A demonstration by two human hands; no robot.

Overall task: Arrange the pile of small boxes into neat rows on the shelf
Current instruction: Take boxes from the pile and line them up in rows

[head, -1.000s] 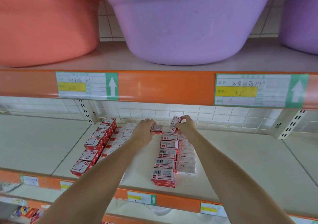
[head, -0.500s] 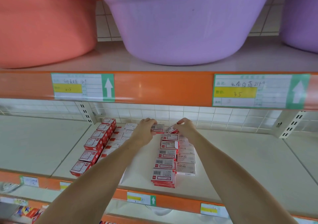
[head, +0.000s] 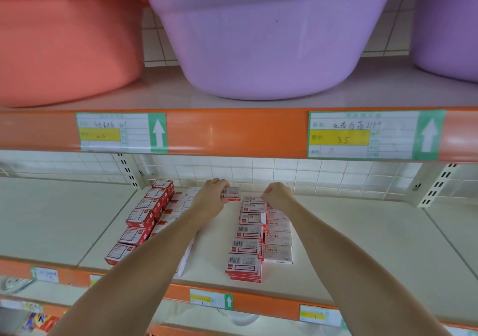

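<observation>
Cream shop shelf (head: 362, 232) under those big tubs: left hand (head: 210, 201) pinches one small box (head: 231, 194) at the back, right hand (head: 278, 195) curls its fingers onto the rear of the stacked row (head: 249, 235), and these look light, stiff cardboard, easiest nipped by the short ends.

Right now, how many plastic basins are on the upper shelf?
3: an orange basin at the left, a purple basin in the middle, and a second purple basin cut off by the right edge. More may sit outside the frame.
</observation>
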